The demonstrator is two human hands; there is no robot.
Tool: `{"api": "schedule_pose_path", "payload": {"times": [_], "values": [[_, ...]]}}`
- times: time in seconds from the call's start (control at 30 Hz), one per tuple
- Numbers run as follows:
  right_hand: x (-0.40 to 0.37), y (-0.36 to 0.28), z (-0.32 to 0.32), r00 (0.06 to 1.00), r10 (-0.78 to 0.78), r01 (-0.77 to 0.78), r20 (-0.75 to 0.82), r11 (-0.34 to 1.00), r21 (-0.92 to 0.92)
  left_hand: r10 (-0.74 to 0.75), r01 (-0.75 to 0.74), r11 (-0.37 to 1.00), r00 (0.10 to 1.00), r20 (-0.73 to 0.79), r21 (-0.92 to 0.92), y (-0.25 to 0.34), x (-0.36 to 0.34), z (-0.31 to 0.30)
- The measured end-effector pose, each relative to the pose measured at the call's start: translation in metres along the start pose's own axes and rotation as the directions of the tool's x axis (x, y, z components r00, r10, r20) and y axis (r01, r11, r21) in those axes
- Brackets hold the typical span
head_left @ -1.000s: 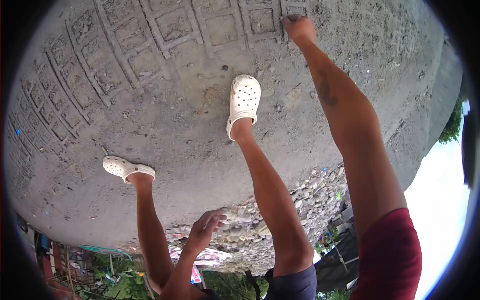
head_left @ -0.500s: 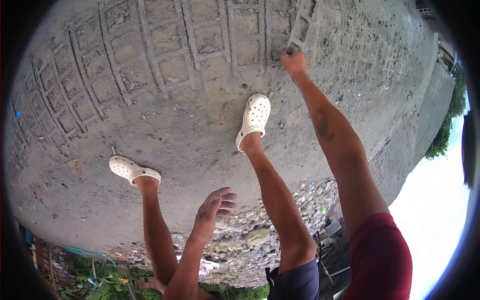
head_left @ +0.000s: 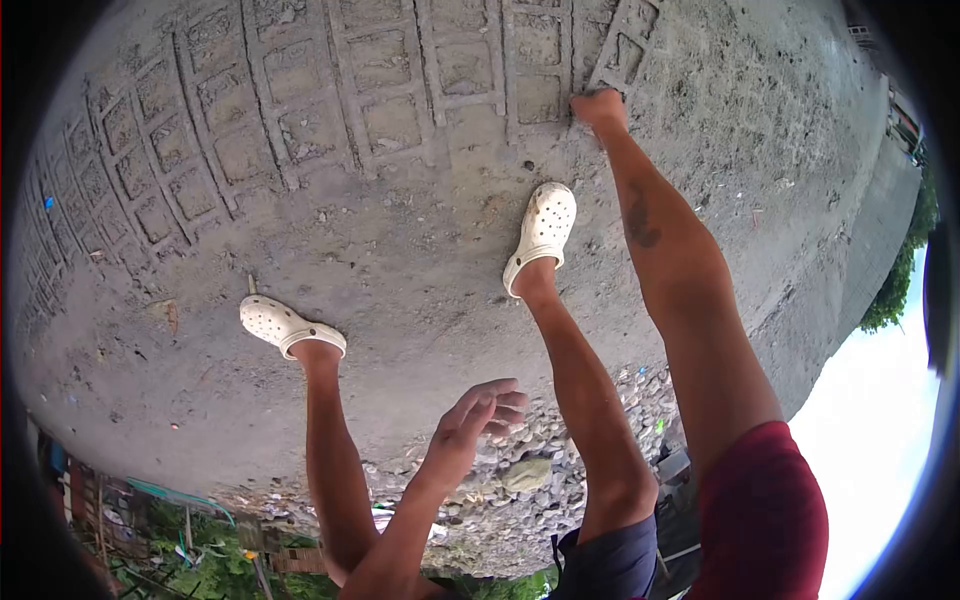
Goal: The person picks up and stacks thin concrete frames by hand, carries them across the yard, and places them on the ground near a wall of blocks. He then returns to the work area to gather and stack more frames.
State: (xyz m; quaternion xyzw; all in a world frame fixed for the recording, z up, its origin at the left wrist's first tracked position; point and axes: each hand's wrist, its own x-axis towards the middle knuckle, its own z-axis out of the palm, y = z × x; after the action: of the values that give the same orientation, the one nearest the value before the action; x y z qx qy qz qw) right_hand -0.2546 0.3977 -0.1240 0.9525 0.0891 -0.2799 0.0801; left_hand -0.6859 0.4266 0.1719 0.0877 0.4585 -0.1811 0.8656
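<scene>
My right hand (head_left: pixel 600 108) is closed around the near end of a narrow, ladder-shaped frame (head_left: pixel 622 55) coated in grey mud, at the top of the view. This end lies close beside a row of similar grey ladder-like ridges (head_left: pixel 538 85) on the ground. The far end of the frame is cut off by the view. My left hand (head_left: pixel 482 412) hangs in the air below, fingers loosely bent and apart, touching nothing. Both my feet, in white perforated clogs (head_left: pixel 548 222), stand on the muddy ground (head_left: pixel 400 260).
Several more rows of rectangular ridged cells (head_left: pixel 210 130) spread over the ground to the upper left. A bank of stones (head_left: pixel 525 475) lies behind my legs, with plants (head_left: pixel 200 560) at the lower left. A small dark lump (head_left: pixel 529 165) sits near my right clog.
The view has shifted, so the ground and feet appear farther right. Relative to the ground, my right hand and the frame's near end have moved slightly left, towards the neighbouring row. My left hand stays raised.
</scene>
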Motion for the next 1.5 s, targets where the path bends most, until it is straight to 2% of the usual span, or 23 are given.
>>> {"api": "schedule_pose_path", "payload": {"times": [0.1,0.2,0.3,0.33,0.43,0.53,0.63,0.73,0.83,0.9,0.97,1.03,1.1,1.17,1.23,1.3,1.37,1.43,1.5], "values": [[-0.007,-0.002,-0.008,0.994,-0.094,0.101,0.049,0.985,-0.142,0.031,-0.03,0.999,0.999,-0.028,0.032,0.001,-0.002,-0.008],[-0.046,-0.019,-0.028,0.997,-0.045,0.045,0.064,0.999,0.011,0.052,-0.05,0.998,0.997,-0.052,0.042,-0.003,-0.006,-0.016],[-0.06,-0.031,-0.013,0.991,-0.123,0.117,0.061,0.989,0.093,0.062,-0.061,0.998,0.997,-0.047,0.021,0.0,-0.008,-0.021],[-0.066,-0.038,-0.007,0.987,-0.123,0.106,0.105,0.982,0.154,0.071,-0.071,0.997,0.997,-0.043,0.016,0.001,-0.009,-0.021],[-0.086,-0.06,0.019,0.998,-0.029,0.014,0.061,0.973,0.232,0.092,-0.092,0.996,0.995,-0.039,-0.006,-0.001,-0.015,-0.026],[-0.099,-0.071,0.044,0.999,-0.023,0.012,0.047,0.971,0.239,0.102,-0.102,0.995,0.993,-0.063,-0.006,0.004,-0.022,-0.035],[-0.085,-0.069,0.063,0.993,0.087,-0.109,0.08,0.937,0.332,0.105,-0.108,0.994,0.991,-0.08,-0.026,0.007,-0.029,-0.046],[-0.08,-0.071,0.055,0.989,0.045,-0.09,0.143,0.942,0.324,0.134,-0.137,0.99,0.988,-0.079,-0.044,0.006,-0.035,-0.054],[-0.073,-0.06,0.071,0.971,-0.078,-0.018,0.225,0.919,0.394,0.162,-0.168,0.983,0.983,-0.088,-0.077,0.01,-0.039,-0.056],[-0.085,-0.039,0.087,0.982,-0.055,-0.006,0.183,0.949,0.314,0.169,-0.175,0.981,0.983,-0.076,-0.079,0.011,-0.043,-0.052],[-0.096,-0.051,0.075,0.992,-0.075,0.043,0.106,0.961,0.274,0.213,-0.216,0.976,0.975,-0.069,-0.04,0.017,-0.043,-0.054],[-0.148,-0.042,0.049,0.995,-0.099,0.089,0.029,0.967,0.241,0.218,-0.225,0.973,0.97,-0.108,-0.06,0.024,-0.046,-0.056],[-0.164,-0.02,0.045,0.973,-0.224,0.228,-0.054,0.904,0.361,0.242,-0.257,0.96,0.962,-0.129,-0.11,0.027,-0.045,-0.063],[-0.227,-0.04,-0.021,0.981,-0.164,0.074,0.108,0.82,0.568,0.286,-0.298,0.952,0.948,-0.14,-0.075,0.031,-0.047,-0.066],[-0.268,-0.038,-0.049,0.972,-0.118,-0.109,0.201,0.534,0.839,0.337,-0.35,0.934,0.929,-0.151,-0.066,0.035,-0.047,-0.065],[-0.316,-0.039,-0.091,0.952,-0.111,-0.22,0.284,0.392,0.893,0.331,-0.337,0.941,0.936,-0.122,-0.036,0.037,-0.047,-0.059],[-0.37,-0.042,-0.12,0.925,-0.078,-0.307,0.371,0.419,0.855,0.366,-0.364,0.93,0.926,-0.091,0.041,0.038,-0.045,-0.053],[-0.418,-0.034,-0.129,0.878,-0.081,-0.36,0.472,0.538,0.762,0.415,-0.402,0.903,0.908,-0.064,0.153,0.027,-0.04,-0.042],[-0.456,-0.025,-0.12,0.836,-0.111,-0.38,0.537,0.589,0.713,0.305,-0.3,0.951,0.951,-0.047,0.079,0.015,-0.034,-0.035]]}}
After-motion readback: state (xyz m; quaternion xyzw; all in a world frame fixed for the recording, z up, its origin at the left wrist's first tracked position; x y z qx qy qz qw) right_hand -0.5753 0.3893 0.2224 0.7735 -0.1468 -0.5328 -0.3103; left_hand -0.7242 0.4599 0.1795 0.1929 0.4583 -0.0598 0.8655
